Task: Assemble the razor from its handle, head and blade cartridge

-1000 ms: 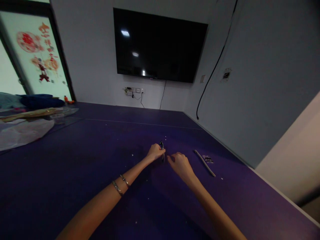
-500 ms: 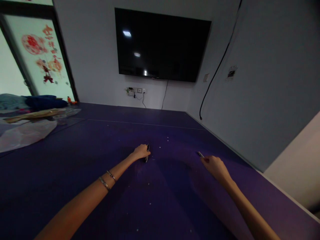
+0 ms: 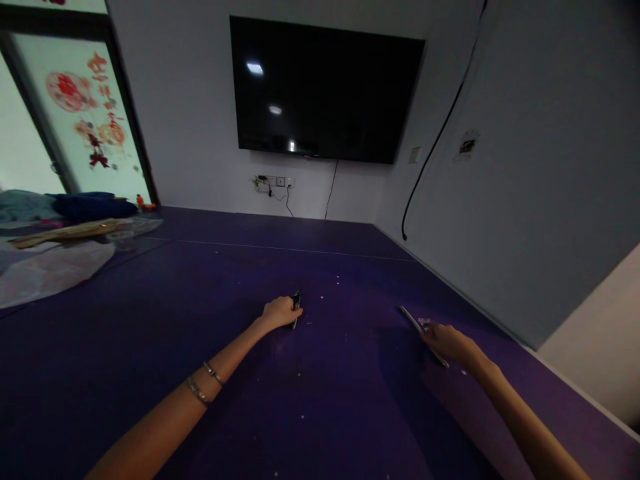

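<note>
My left hand point(image 3: 280, 312) is closed around a small dark object with a pale edge point(image 3: 297, 300), held low over the purple tabletop point(image 3: 240, 413). Most of that object is hidden by the fingers, and its kind is unclear. To the right, the closed fingers of my right hand point(image 3: 447, 341) are at the middle of a thin, flat, pale strip point(image 3: 411, 319). Both ends of the strip show beyond the hand. A small whitish, see-through bit point(image 3: 424, 323) shows by the fingertips. Two bracelets circle my left forearm.
Small white specks point(image 3: 338, 280) are scattered over the tabletop. At the far left lie a clear plastic sheet point(image 3: 55, 270), a long tan piece point(image 3: 65, 233) and dark blue cloth point(image 3: 95, 205). A black cable point(image 3: 425, 157) hangs along the right wall. A television point(image 3: 325, 93) hangs ahead.
My right hand has shifted right and toward me, uncovering more of the strip, whose far tip stays nearly in place. My left hand has barely moved and keeps its hold.
</note>
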Action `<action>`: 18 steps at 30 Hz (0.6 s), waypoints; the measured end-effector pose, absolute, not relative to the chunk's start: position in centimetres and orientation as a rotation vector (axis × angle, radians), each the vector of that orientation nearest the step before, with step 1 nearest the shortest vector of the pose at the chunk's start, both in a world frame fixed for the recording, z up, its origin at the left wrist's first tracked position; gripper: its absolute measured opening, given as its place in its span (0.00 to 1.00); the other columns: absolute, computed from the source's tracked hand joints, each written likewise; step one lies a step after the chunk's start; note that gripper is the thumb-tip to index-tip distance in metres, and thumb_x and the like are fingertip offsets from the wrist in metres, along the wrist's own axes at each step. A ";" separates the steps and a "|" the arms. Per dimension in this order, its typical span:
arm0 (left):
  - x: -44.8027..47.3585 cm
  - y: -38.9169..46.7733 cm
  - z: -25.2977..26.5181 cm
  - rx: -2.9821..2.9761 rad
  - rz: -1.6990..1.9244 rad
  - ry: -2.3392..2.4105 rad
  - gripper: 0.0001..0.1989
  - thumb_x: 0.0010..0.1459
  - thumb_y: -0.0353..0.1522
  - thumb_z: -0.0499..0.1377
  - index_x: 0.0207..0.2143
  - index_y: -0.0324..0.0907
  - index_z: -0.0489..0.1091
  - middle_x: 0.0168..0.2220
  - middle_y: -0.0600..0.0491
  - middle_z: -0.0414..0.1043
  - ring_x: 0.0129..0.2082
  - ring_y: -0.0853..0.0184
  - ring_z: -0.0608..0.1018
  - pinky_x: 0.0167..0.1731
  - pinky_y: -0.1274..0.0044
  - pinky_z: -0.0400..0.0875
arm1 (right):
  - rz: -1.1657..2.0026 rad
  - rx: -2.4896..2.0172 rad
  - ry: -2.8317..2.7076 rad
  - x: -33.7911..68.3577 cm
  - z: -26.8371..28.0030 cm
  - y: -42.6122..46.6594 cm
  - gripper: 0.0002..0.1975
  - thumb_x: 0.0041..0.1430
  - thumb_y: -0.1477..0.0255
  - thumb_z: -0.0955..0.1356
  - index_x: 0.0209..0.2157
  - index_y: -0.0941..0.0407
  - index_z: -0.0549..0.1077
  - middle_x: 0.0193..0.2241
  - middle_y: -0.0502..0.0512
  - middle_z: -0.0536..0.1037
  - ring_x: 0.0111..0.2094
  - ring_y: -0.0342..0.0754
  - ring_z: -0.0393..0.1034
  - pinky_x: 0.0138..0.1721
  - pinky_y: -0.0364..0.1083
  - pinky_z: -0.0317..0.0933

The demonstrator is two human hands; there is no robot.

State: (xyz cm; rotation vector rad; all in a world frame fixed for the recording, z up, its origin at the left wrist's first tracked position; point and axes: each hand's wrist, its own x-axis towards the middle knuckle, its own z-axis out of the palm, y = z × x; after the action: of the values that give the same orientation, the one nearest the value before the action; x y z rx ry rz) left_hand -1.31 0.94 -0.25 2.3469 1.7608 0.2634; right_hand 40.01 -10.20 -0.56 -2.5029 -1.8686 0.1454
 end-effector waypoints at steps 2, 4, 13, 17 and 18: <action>-1.4 0.6 -0.5 2.341 0.300 1.778 0.19 0.52 0.46 0.50 0.27 0.42 0.72 0.31 0.47 0.75 0.33 0.61 0.76 0.30 0.75 0.66 | 0.183 -2.494 -1.887 40.4 -1.1 -9.9 0.16 0.55 0.59 0.60 0.27 0.56 0.70 0.27 0.58 0.75 0.27 0.51 0.71 0.23 0.42 0.52; -1.3 0.3 -0.7 2.325 0.322 1.805 0.18 0.52 0.45 0.50 0.28 0.43 0.72 0.31 0.48 0.75 0.33 0.60 0.76 0.30 0.75 0.66 | 0.192 -2.471 -1.898 40.8 -1.6 -9.6 0.15 0.55 0.61 0.60 0.27 0.57 0.70 0.27 0.58 0.75 0.27 0.50 0.71 0.24 0.42 0.52; -0.8 -0.2 -0.8 2.254 0.319 1.891 0.16 0.52 0.43 0.51 0.29 0.43 0.73 0.33 0.47 0.75 0.35 0.60 0.77 0.32 0.75 0.66 | 0.247 -2.281 -1.910 36.1 -0.9 -8.2 0.16 0.56 0.65 0.61 0.22 0.58 0.72 0.24 0.58 0.76 0.29 0.49 0.72 0.25 0.41 0.52; -0.7 -0.1 -1.0 2.262 0.345 1.885 0.17 0.52 0.43 0.50 0.29 0.43 0.73 0.33 0.46 0.75 0.34 0.58 0.77 0.32 0.73 0.67 | 0.150 -2.241 -1.840 28.9 -0.2 -7.3 0.17 0.55 0.62 0.60 0.25 0.58 0.74 0.27 0.59 0.77 0.31 0.50 0.72 0.26 0.41 0.54; -0.7 0.0 -1.0 2.265 0.353 1.887 0.17 0.52 0.43 0.50 0.30 0.43 0.73 0.33 0.46 0.75 0.35 0.58 0.77 0.32 0.72 0.67 | 0.131 -2.199 -1.860 27.2 -0.2 -7.1 0.18 0.56 0.62 0.59 0.26 0.57 0.74 0.28 0.59 0.77 0.31 0.50 0.73 0.27 0.41 0.55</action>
State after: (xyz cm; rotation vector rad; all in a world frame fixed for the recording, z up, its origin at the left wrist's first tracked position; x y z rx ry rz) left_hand -0.72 -0.05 -1.04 2.2645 1.8872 0.3534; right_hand 27.16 -7.08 -0.19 -2.1988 -1.8601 0.1312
